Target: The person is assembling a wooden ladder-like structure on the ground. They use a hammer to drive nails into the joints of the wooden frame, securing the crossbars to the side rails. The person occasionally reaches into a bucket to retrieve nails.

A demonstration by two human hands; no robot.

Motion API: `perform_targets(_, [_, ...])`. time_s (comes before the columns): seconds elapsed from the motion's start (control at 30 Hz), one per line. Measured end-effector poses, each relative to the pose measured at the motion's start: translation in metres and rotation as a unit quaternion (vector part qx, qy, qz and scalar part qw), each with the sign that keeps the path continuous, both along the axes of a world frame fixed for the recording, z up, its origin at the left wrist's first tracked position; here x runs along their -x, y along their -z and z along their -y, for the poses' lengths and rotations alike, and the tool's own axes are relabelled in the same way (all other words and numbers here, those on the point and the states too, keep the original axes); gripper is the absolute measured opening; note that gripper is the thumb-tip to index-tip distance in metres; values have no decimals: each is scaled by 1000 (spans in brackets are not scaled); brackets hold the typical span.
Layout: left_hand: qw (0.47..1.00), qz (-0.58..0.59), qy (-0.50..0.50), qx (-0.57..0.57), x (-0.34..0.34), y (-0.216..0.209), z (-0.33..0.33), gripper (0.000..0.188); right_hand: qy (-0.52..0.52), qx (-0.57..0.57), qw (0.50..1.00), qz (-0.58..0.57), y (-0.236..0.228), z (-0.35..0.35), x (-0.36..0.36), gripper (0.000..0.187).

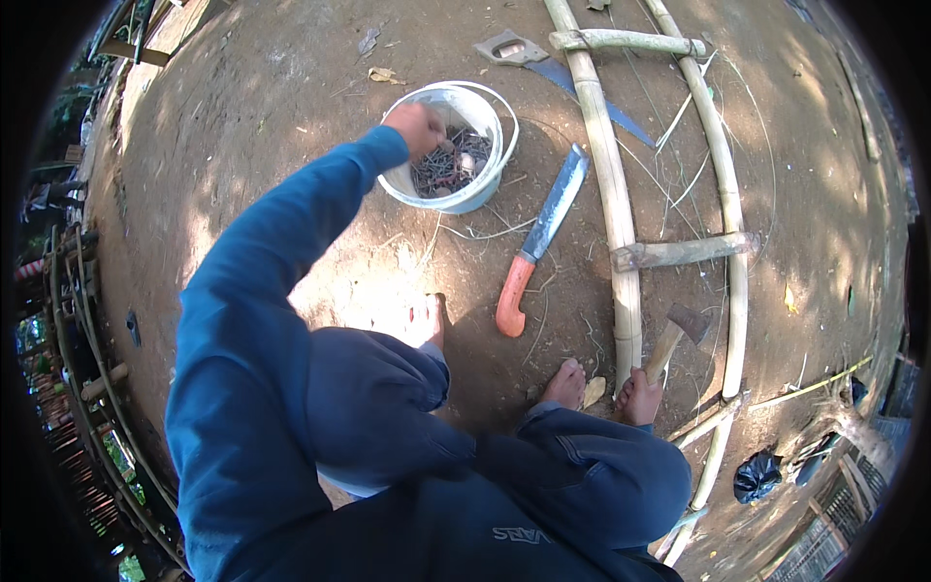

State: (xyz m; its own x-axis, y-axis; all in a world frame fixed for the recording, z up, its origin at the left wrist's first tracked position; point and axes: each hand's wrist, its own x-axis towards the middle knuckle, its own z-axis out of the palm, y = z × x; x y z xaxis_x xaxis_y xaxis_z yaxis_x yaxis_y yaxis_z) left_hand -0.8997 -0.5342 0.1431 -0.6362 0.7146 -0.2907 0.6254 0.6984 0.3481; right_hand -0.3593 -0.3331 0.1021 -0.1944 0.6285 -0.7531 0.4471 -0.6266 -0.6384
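Left hand (pixel 419 131): reaches over the rim of the white bucket (pixel 480 197), upper centre of frame, fingers pointing down into it. Fingers blurred and partly hidden; can't tell whether they pinch anything. Bucket contents: a pile of thin dark pieces, probably nails (pixel 434 177), though the view is too coarse to be sure.

Right hand (pixel 639 397): lower right of centre, fingers wrapped around the handle of the hatchet (pixel 666 349). Hatchet head points to the upper right, between the two poles of the bamboo ladder (pixel 613 194).

Machete (pixel 545 228): lies on the ground (pixel 320 107) between bucket and ladder, orange handle toward bottom of frame. Saw (pixel 553 70): top centre, blade passing under the ladder's left pole.
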Motion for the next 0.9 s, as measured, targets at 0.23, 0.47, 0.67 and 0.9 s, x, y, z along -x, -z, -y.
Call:
perform_targets(0.23, [975,4,96,201,23,89,-62,28,35,-96,993,61,-15,22,53,27])
perform_targets(0.47, [966,58,104,231,46,115,-102,38,-46,-218,954,202,11,-30,62,29])
perform_targets(0.67, [956,-56,147,249,36,110,-126,35,-50,-262,938,219,-14,-33,59,29])
perform_targets(0.9, [962,-11,140,234,30,74,-122,43,-45,-304,928,212,-36,-65,47,31])
